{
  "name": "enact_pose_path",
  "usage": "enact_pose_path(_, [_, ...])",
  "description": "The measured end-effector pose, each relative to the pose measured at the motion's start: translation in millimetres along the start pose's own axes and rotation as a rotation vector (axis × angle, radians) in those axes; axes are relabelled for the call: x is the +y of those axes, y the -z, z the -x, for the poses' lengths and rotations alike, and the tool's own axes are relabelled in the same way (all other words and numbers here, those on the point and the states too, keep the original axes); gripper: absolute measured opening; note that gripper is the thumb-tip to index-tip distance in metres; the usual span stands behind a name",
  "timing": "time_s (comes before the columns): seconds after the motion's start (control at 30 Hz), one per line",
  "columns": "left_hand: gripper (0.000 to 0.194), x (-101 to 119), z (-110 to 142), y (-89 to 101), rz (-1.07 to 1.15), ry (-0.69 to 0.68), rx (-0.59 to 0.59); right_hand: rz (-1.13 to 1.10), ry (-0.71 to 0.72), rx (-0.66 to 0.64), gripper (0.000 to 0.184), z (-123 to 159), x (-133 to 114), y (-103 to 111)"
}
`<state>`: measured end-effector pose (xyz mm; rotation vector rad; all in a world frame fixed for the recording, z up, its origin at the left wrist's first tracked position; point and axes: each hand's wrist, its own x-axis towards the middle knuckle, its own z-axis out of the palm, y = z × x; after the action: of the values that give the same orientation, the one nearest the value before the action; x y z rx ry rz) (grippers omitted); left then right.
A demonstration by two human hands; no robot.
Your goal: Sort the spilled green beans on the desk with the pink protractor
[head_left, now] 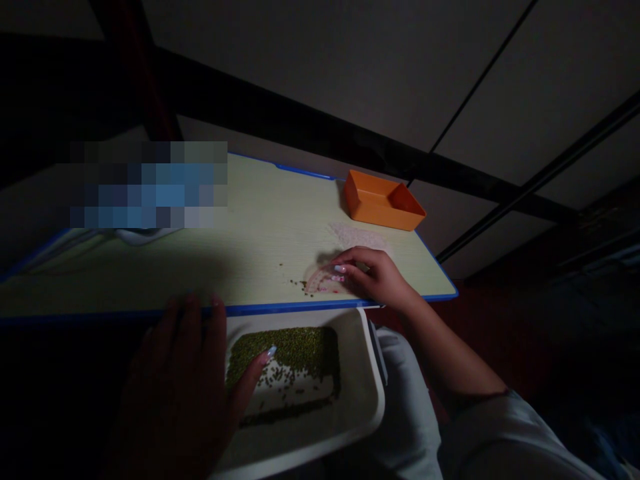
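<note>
My left hand [185, 387] grips the left rim of a white tray [360, 407], thumb lying over the edge inside it. The tray holds a layer of small green beans [290, 353] and sits below the table's front edge. My right hand [373, 273] rests on the pale table [250, 227] near its front edge, fingers bent and pressed on a small clear pinkish piece [320, 280]. A few loose green beans [300, 285] lie just left of that piece. A patch of whitish grains [350, 233] lies behind the hand.
An orange rectangular box [383, 200] stands at the table's far right corner. The table has a blue rim. A white object [143, 233] with cables lies at the far left. The surroundings are dark.
</note>
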<state>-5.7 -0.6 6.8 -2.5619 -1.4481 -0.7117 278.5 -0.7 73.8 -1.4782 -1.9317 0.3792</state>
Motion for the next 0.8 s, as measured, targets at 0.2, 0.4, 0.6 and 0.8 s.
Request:
enact_pose_path(0.2, [0.085, -2.3, 0.5, -0.4, 0.03, -0.005, -0.017, -0.024, -0.004, -0.004, 0.015, 5.4, -1.4, 2.3])
enact_pose_path(0.4, [0.089, -3.4, 0.9, -3.8, 0.044, -0.018, -0.021, -0.068, 0.022, -0.019, 0.015, 8.0, -2.8, 2.2])
enact_pose_path(0.6, [0.09, -3.0, 1.9, -1.8, 0.047, -0.007, -0.02, -0.044, 0.033, 0.011, 0.015, 7.2, -6.1, 2.8])
enact_pose_path(0.8, [0.089, -2.4, 0.4, -1.0, 0.044, -0.004, -0.026, -0.007, 0.037, -0.012, 0.015, 6.2, -10.0, 1.1])
